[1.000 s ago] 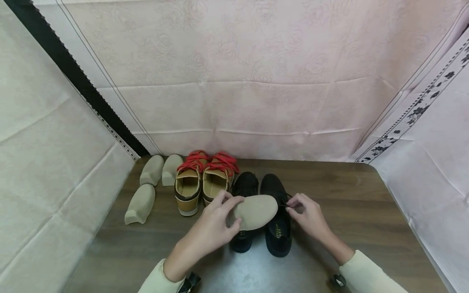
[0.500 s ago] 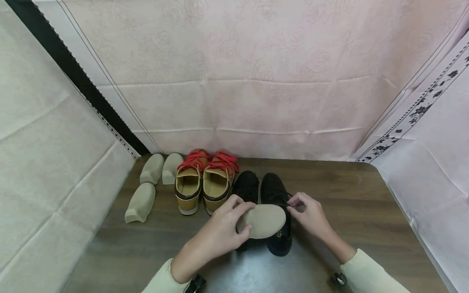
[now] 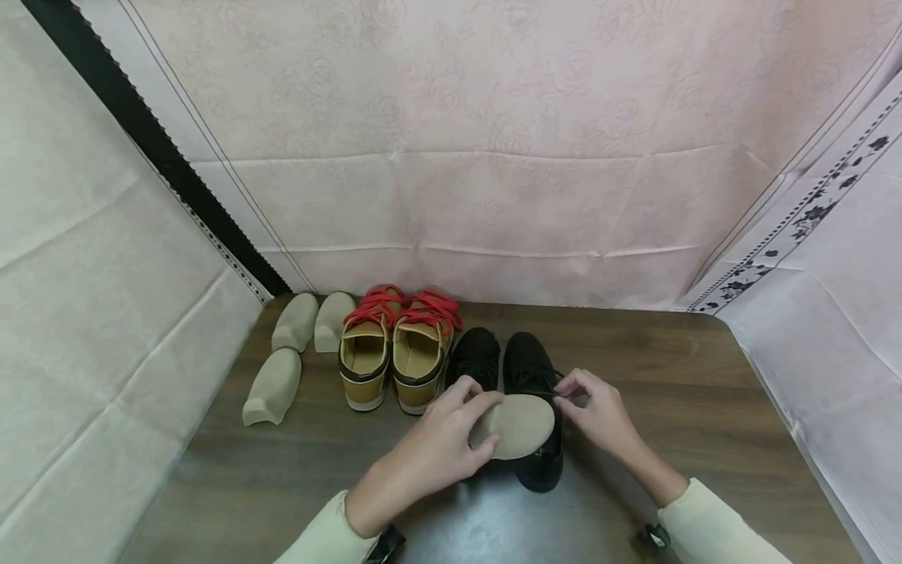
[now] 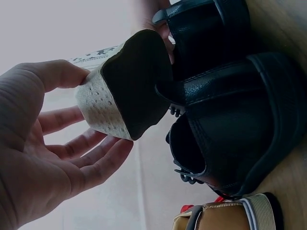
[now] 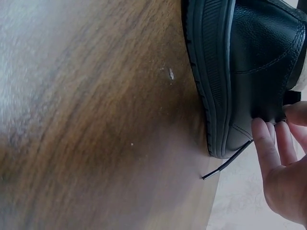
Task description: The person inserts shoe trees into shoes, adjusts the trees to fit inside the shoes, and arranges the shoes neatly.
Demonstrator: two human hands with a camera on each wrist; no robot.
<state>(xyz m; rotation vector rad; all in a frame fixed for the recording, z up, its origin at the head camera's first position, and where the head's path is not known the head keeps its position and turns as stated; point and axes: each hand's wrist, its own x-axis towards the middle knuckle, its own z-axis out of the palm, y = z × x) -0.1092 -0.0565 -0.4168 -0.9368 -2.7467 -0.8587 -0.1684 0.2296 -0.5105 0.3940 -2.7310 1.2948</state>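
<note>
My left hand (image 3: pixel 445 440) holds a pale moulded shoe insert (image 3: pixel 524 427) between thumb and fingers, over the black leather shoes. In the left wrist view its hollow dark underside (image 4: pixel 139 79) faces the camera, close to a shoe's heel. The right black shoe (image 3: pixel 524 360) stands on the wooden surface, its opening partly covered by the insert in the head view. Beside it is the left black shoe (image 3: pixel 475 351). At the right shoe's throat my right hand (image 3: pixel 595 411) pinches a black shoelace. A loose lace end (image 5: pixel 223 166) hangs by the toe in the right wrist view.
Two tan shoes (image 3: pixel 364 356) with red laces (image 3: pixel 431 307) stand left of the black pair. Further left lie three more pale inserts (image 3: pixel 273 385). A pale cloth wall (image 3: pixel 458 196) rises behind the wooden surface (image 3: pixel 655 368), with cloth on both sides.
My left hand has carried the shoe insert right and nearer to me, from between the black shoes to over the right one. My right hand stays at the lace.
</note>
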